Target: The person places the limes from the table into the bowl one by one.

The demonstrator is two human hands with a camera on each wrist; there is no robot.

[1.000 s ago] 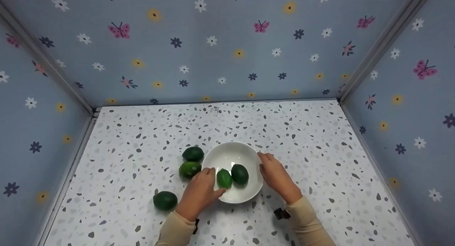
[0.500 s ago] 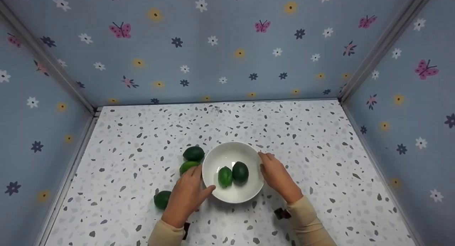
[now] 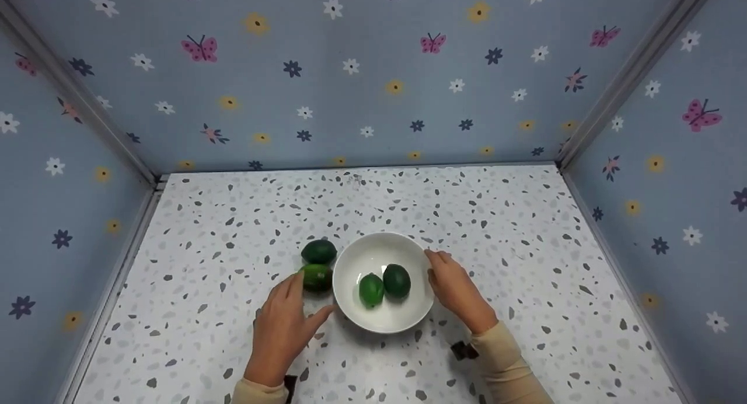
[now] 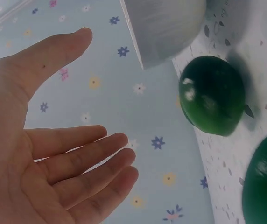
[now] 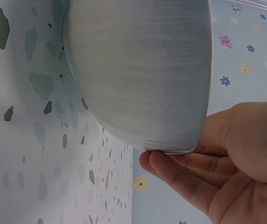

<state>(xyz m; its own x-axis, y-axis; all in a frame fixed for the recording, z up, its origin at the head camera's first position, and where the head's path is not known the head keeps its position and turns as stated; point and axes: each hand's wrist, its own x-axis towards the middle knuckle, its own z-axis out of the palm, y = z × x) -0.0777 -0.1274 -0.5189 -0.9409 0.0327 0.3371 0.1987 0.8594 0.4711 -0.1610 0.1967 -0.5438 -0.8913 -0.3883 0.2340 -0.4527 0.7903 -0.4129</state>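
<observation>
My right hand [image 3: 458,287] holds the white bowl [image 3: 382,325] by its right rim; in the right wrist view the fingertips lie on the outer wall [image 5: 143,79] and the thumb passes behind the rim. In the bowl lie a small bright green lime-like fruit [image 3: 371,290] and a dark green avocado-like fruit [image 3: 397,281]. To its left sits a mid-green oval fruit [image 3: 317,278], nearest my left hand [image 3: 282,322], whose fingers are spread and hold nothing. Behind it is another dark green fruit [image 3: 318,251]. Mostly hidden under the left hand, one more green fruit [image 4: 266,182] shows in the left wrist view.
A white speckled tabletop [image 3: 496,217] carries everything. Blue walls with flowers and butterflies [image 3: 327,100] stand at its back, left and right.
My left hand has withdrawn leftward from the bowl's left rim, past the mid-green fruit and over the nearest one. The right hand and bowl have stayed in place.
</observation>
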